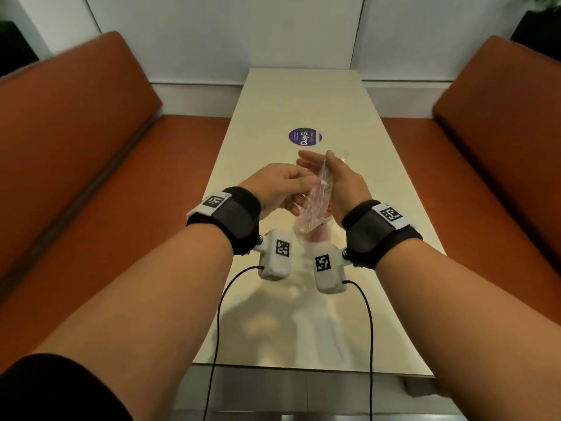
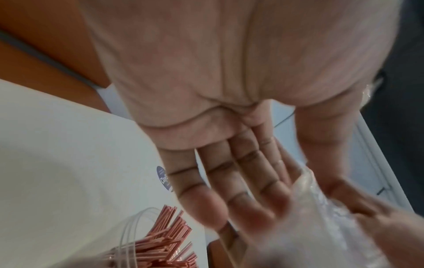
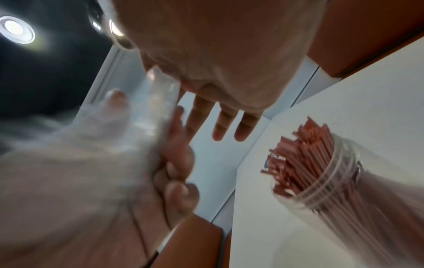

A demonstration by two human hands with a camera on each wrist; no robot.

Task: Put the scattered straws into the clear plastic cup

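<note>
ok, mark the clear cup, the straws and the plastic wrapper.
clear plastic cup (image 3: 341, 185): right wrist view, ribbed wall just below the rim.
straws (image 3: 305, 155): right wrist view, top ends of the bundle.
plastic wrapper (image 1: 315, 197): head view, crumpled middle of the film.

table (image 1: 303, 314): smooth, pale, faintly glossy
cup (image 3: 339, 181): clear ridged plastic
straws (image 3: 305, 150): smooth, copper-pink
wrapper (image 1: 312, 202): thin, clear, crinkled plastic film
seats (image 1: 91, 147): matt orange upholstery
wrist straps (image 1: 233, 217): black cloth

Eatery booth: orange padded benches (image 1: 76, 132) either side of a narrow pale table (image 1: 303, 95), branded sticker (image 1: 305, 137).
</note>
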